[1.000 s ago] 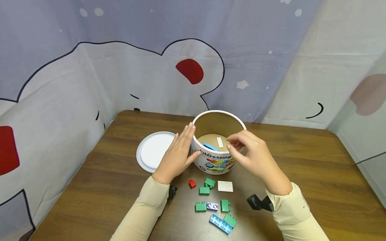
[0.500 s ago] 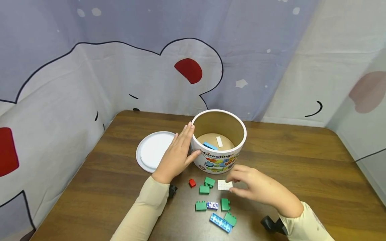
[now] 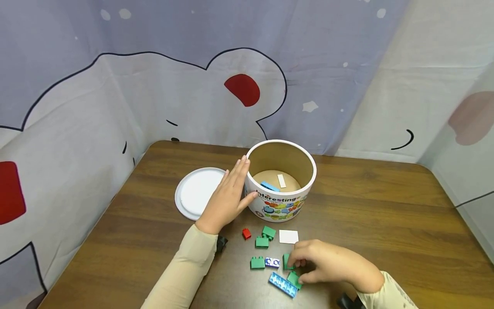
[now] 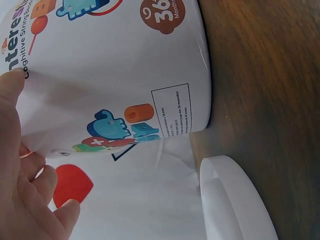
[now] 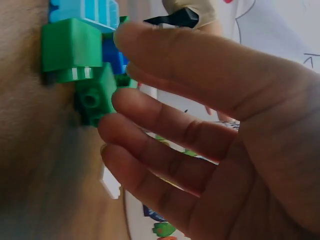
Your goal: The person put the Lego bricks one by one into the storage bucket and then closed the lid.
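My left hand (image 3: 227, 195) rests against the left side of a white bucket (image 3: 275, 208), its fingers straight along the wall and thumb on the front. In the left wrist view the thumb (image 4: 11, 86) touches the printed side. My right hand (image 3: 328, 264) hovers low over two green building bricks (image 3: 294, 280) at the front right. In the right wrist view its loosely bent fingers (image 5: 145, 135) hold nothing, with the green bricks (image 5: 72, 45) just beyond the fingertips. A blue patterned brick (image 3: 283, 285) lies beside them.
More green bricks (image 3: 261, 243), a red brick (image 3: 246, 234), a blue-and-white brick (image 3: 272, 262) and a white flat plate (image 3: 288, 236) lie before the bucket. Inside it are a blue brick (image 3: 269, 186) and a white strip (image 3: 281, 180). A white lid (image 3: 194, 195) lies at left.
My right hand has come down from the bucket's rim, past the white flat plate, to the green bricks near the front. The left hand stays at the bucket.
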Motion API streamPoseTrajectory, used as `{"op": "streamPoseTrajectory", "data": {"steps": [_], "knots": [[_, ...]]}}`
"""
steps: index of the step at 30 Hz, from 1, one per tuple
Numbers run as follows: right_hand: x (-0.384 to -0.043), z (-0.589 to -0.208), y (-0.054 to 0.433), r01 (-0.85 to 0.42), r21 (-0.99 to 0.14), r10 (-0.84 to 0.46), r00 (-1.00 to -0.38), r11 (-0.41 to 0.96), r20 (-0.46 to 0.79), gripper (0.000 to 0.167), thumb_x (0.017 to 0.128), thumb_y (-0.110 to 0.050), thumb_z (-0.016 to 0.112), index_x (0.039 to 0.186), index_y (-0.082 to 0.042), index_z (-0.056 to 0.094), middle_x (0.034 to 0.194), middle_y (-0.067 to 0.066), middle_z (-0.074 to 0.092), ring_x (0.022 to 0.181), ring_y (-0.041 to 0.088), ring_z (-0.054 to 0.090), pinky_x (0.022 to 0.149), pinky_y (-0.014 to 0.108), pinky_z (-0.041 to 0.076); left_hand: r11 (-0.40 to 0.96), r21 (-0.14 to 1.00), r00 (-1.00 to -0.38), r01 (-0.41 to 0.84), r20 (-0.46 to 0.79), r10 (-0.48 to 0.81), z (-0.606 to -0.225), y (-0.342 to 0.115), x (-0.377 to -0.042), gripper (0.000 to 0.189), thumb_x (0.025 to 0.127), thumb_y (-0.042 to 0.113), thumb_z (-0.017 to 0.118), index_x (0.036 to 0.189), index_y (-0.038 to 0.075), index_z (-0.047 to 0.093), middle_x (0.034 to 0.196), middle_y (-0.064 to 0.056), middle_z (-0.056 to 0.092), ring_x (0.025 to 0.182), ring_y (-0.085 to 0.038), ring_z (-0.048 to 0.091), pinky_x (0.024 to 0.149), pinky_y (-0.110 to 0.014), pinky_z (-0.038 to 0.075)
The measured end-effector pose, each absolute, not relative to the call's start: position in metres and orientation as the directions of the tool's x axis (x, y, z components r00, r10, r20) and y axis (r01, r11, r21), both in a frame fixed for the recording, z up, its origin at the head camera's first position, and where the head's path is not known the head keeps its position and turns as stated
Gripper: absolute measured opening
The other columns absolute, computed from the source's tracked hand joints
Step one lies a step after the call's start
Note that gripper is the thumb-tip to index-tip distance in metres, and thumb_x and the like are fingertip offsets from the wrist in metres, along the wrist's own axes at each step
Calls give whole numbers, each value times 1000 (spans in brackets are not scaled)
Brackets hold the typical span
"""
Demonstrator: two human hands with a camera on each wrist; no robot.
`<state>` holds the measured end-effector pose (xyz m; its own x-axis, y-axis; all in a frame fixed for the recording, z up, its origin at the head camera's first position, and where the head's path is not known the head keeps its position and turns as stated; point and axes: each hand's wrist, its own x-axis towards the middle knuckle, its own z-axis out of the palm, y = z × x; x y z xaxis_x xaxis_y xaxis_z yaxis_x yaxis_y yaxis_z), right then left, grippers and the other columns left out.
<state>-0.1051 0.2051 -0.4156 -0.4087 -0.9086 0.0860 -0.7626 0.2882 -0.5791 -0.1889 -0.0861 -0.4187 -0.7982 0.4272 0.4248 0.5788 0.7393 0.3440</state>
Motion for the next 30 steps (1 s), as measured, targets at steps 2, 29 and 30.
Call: {"op": "streamPoseTrajectory", "data": {"steps": [2,29,30], "knots": [[-104,-419,206,-743,-601,-911,-409,294,60,27,79,-9,84,102,-12,71,90,-6,61,81,-3,55,69,13,50,737,344,-796,581,428,428,-419,-86,-189,85,102,39,61,164,9,11,170,-7,12,156,-19,11,123,-50,19],[-102,-426,210,-735,-605,-898,-434,306,73,28,79,-15,86,97,-15,65,83,-9,57,76,-5,52,65,11,47,728,350,-789,590,441,428,-420,-86,-189,85,102,39,61,164,9,12,170,-8,12,156,-22,12,122,-51,20],[-103,-425,211,-733,-609,-895,-439,303,83,27,80,-16,86,97,-15,65,83,-9,58,76,-4,52,65,12,48,728,348,-788,591,441,429,-419,-86,-189,85,102,39,61,164,9,12,170,-8,12,155,-22,12,122,-51,20]]}}
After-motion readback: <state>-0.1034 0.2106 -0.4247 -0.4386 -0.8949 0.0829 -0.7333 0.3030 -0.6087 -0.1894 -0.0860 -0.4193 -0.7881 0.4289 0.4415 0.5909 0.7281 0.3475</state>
